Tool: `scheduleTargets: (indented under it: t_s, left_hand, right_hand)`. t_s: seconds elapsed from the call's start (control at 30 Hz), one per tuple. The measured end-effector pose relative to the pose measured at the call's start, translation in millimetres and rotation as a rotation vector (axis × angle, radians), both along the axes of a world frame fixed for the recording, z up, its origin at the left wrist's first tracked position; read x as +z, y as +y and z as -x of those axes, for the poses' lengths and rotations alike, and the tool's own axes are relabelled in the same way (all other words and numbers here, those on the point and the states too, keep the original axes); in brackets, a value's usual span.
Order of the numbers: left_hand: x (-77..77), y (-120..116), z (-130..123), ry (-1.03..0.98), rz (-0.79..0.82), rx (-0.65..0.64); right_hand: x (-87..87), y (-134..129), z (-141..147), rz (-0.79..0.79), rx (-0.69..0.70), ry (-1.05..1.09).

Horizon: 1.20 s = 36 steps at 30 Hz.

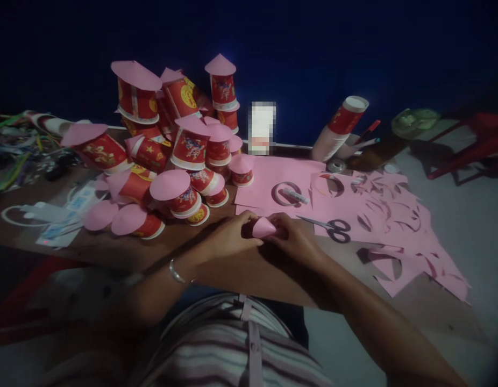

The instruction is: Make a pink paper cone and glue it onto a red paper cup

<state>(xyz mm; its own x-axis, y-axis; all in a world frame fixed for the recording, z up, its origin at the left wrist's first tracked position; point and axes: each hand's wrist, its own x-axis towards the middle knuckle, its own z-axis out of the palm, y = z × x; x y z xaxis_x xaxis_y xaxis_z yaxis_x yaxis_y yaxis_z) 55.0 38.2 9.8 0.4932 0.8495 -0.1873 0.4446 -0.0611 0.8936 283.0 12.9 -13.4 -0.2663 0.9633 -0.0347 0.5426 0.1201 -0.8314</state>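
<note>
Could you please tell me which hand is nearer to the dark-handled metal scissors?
The right hand: it is just left of the dark-handled metal scissors, near their blade tips. The left hand is farther left, on the other side of the small pink paper cone.

A brown bench (pixel 233 277) runs across the view, its surface showing along the near edge. On its left half sits a crowded heap of red paper cups (pixel 186 204), topped with pink cones, some upright and some tipped over. Left of these are a white cable (pixel 13 216) and a tangle of coloured strips (pixel 19 153) (too blurred to make out singly). To the right lie pink paper sheets (pixel 269 171), several cut through, with scissors (pixel 335 230) across one edge.
</note>
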Motion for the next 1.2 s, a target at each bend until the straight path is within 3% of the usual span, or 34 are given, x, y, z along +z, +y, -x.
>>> scheduleTargets:
  t_s: [0.17, 0.33, 0.47, 0.73, 0.97, 1.07, 1.2]
  left_hand:
    - [0.2, 26, -16, -0.299, 0.125, -0.009]
    - [-1.2, 41, -30, -0.482, 0.195, 0.212]
    - [-4.2, 43, -35, -0.515, 0.154, 0.299]
    - [-8.3, 40, -40, -0.572, 0.259, 0.273]
    - [-17.5, 44, -36, -0.548, 0.253, 0.283]
    - [-16.5, 44, -33, -0.575, 0.328, 0.245]
    - [-12.6, 42, -32, -0.58, 0.399, 0.155]
  right_hand:
    - [-3.9, 4, -2, -0.042, -0.088, 0.119]
    - [-5.1, 13, -4, 0.001, -0.293, 0.424]
    - [-3.5, 18, -8, 0.12, -0.331, 0.655]
    - [0.3, 16, -12, -0.047, -0.333, 0.5]
    - [2.7, 16, -11, -0.138, -0.311, 0.386]
    - [1.8, 15, -9, -0.102, -0.315, 0.436]
    - [-0.2, 15, -4, 0.056, -0.329, 0.598]
